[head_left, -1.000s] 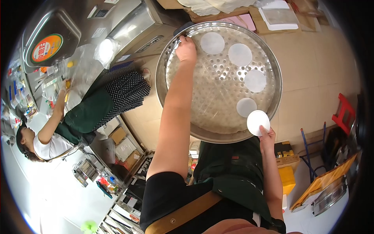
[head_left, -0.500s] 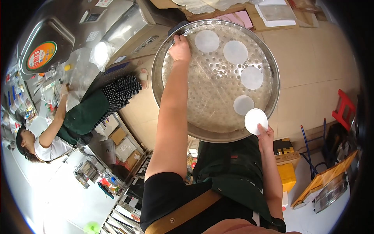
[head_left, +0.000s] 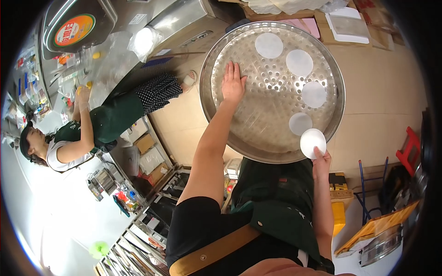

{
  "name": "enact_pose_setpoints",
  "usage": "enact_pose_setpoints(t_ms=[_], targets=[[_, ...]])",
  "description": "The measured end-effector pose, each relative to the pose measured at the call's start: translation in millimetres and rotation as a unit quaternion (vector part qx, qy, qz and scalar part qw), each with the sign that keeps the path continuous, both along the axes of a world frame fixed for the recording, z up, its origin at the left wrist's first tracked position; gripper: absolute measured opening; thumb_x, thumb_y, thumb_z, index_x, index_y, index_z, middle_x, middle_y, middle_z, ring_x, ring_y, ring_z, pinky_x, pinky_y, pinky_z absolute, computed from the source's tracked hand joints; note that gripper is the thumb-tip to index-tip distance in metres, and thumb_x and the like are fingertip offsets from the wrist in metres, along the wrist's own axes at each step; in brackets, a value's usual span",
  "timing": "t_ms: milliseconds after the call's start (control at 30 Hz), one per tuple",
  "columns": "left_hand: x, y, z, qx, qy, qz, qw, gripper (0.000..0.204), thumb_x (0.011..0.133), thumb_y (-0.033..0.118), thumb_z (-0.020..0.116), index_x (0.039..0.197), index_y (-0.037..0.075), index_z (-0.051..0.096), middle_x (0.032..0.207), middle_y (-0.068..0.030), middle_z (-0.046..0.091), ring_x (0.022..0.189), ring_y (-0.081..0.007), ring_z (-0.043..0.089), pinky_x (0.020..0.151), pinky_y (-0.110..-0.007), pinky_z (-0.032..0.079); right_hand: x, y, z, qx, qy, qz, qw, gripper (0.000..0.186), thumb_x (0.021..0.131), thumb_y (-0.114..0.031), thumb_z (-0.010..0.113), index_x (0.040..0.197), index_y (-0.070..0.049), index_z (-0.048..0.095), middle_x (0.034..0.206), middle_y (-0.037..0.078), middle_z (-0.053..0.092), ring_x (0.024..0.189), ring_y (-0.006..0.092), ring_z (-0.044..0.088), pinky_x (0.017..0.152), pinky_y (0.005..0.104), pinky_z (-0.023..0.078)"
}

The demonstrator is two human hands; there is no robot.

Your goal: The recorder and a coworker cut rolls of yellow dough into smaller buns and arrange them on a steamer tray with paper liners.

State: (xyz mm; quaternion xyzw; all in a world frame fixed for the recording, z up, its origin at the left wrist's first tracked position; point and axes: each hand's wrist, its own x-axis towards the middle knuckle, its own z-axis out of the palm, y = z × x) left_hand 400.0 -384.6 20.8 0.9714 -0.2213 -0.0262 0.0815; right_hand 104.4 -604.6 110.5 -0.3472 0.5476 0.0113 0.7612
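In front of me is a large round metal steamer tray (head_left: 258,131) with a raised rim and small holes over its base. Several translucent white paper rounds (head_left: 299,63) lie spaced in a curve along its far and right side. My left hand (head_left: 234,83) rests flat on the left part of the perforated base, fingers stretched out and holding nothing. At the tray's near right rim, my right hand (head_left: 322,161) pinches what looks like a stack of white paper rounds (head_left: 312,142), thumb on top. Its lower fingers are mostly hidden.
To the left, a co-worker (head_left: 117,115) in a dark green apron works at a steel counter (head_left: 115,43). Cardboard and papers (head_left: 347,27) lie beyond the tray. On the right are a red stool (head_left: 409,147) and a blue metal frame (head_left: 363,193).
My left hand has moved from the far left rim down onto the tray's base, and its fingers have spread. The view has shifted; the right hand still holds the paper rounds.
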Motion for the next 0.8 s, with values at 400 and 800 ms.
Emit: enact_pose_setpoints(t_ms=[400,800], targets=[[-143.3,-49.6,105.9,-0.394,0.565,0.039,0.724,0.027,0.085,0.012,0.048,0.108,0.0,0.051,0.1,-0.0061,0.055,0.085,-0.0121,0.053,0.072,-0.024,0.043,5.2,16.0,17.3,0.061,-0.049,0.039,0.996,0.021,0.08,-0.008,0.057,0.098,0.0,0.057,0.089,0.005,0.061,0.079,0.0097,0.057,0.069,0.0222,0.044],[-151.5,-6.8,60.6,-0.006,0.248,-0.139,0.959,0.041,0.075,0.016,0.054,0.116,0.011,0.047,0.128,-0.0131,0.035,0.114,-0.0306,0.037,0.088,-0.045,0.035,-8.7,22.7,7.9,0.025,0.011,0.061,0.998,0.019,0.081,-0.009,0.055,0.097,-0.001,0.058,0.087,0.004,0.061,0.076,0.0092,0.056,0.067,0.0217,0.044]])
